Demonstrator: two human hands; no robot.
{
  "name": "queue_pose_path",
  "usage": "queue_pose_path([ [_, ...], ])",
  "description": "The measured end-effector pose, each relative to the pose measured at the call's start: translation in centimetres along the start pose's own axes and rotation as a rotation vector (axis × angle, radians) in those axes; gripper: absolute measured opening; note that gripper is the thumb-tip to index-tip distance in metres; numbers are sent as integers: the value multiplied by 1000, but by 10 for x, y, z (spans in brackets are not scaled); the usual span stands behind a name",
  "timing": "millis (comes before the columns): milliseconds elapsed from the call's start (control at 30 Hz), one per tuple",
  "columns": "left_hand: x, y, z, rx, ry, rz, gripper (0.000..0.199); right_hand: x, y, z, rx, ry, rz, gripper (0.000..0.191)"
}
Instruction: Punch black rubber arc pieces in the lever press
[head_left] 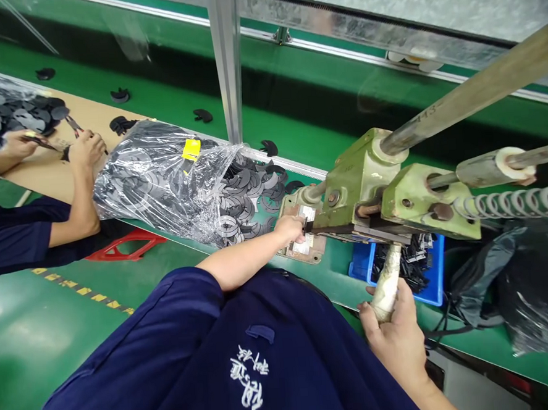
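A green hand press (360, 175) stands over the workbench, its ram above a metal base plate (312, 252). At the base, the fingers of my left hand (290, 230) are closed together under the ram. A small dark edge shows at the fingertips, but what they hold is hidden. My right hand (397, 330) is wrapped round the press's lever handle (386, 283), which is covered in worn whitish wrapping and angles down toward me. Left of the base, flat grey and black curved pieces (243, 197) spill from a clear plastic bag (147, 182).
A blue bin (438, 269) of small black parts sits behind the lever. A dark plastic bag (539, 288) lies at the right. Black pieces (119, 95) rest along the green strip (165, 94). On the left, a co-worker's hands (87, 148) hold pliers beside another bag. A red stool (128, 243) stands below.
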State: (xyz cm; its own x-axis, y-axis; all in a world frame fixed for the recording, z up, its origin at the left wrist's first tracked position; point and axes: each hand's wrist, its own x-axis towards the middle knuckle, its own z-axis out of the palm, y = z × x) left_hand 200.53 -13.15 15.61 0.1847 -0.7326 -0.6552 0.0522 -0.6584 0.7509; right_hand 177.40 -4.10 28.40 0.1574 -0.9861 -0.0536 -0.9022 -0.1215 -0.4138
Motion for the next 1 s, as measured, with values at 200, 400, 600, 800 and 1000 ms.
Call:
queue_pose_path([
  [200, 1, -15, -42, 346, 156, 171, 19, 2, 1, 1, 32, 18, -37, 77],
  [400, 19, -12, -91, 1121, 283, 469, 34, 1, 3, 3, 54, 24, -30, 77],
  [600, 36, -6, -84, 1457, 124, 486, 40, 1, 2, 2, 46, 15, -11, 78],
  [800, 44, 2, -89, 1578, 39, 449, 42, 0, 0, 1, 26, 25, -20, 75],
  [1000, 42, 1, -94, 1549, 12, 464, 39, 0, -1, 1, 23, 19, -11, 74],
])
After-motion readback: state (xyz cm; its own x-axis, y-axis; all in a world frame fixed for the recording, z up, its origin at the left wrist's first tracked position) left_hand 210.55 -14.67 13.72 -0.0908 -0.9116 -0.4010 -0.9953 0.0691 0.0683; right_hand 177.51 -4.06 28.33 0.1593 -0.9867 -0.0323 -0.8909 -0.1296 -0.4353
